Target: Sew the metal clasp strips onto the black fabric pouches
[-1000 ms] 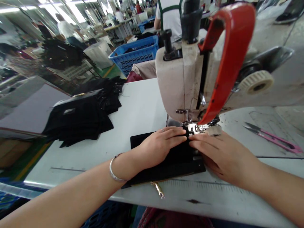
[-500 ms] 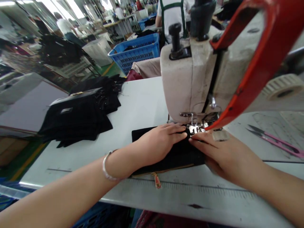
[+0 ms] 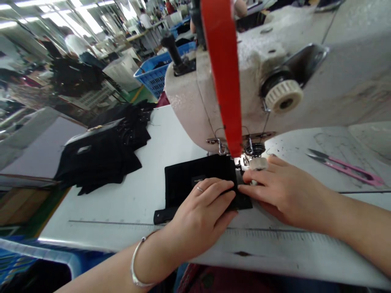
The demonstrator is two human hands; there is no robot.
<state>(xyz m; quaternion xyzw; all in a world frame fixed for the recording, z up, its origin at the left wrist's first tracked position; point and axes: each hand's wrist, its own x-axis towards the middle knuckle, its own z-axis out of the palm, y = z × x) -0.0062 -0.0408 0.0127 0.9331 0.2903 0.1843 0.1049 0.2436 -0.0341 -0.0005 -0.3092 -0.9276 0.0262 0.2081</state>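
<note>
A flat black fabric piece point(image 3: 180, 183) with a small dark label lies on the sewing machine table, its right edge at the presser foot point(image 3: 242, 160). A narrow black strap end point(image 3: 161, 216) sticks out at its lower left. My left hand point(image 3: 204, 211), wearing a ring and a bracelet, rests on the piece with fingers stretched out and pressing down. At the right edge, my right hand point(image 3: 281, 187) has thumb and fingers closed on the fabric, close beside the presser foot. The needle is hidden behind the red bar point(image 3: 224, 81).
The machine head point(image 3: 195, 106) rises over the work. Pink-handled thread snips point(image 3: 345, 166) lie to the right. A stack of black pieces point(image 3: 100, 150) sits on the left of the table. A blue basket point(image 3: 152, 75) stands behind, another crate point(image 3: 61, 258) at lower left.
The black piece now lies another way, with its label and strap end showing and the gold zipper pull out of sight. My left hand has moved lower. The view has shifted around the machine.
</note>
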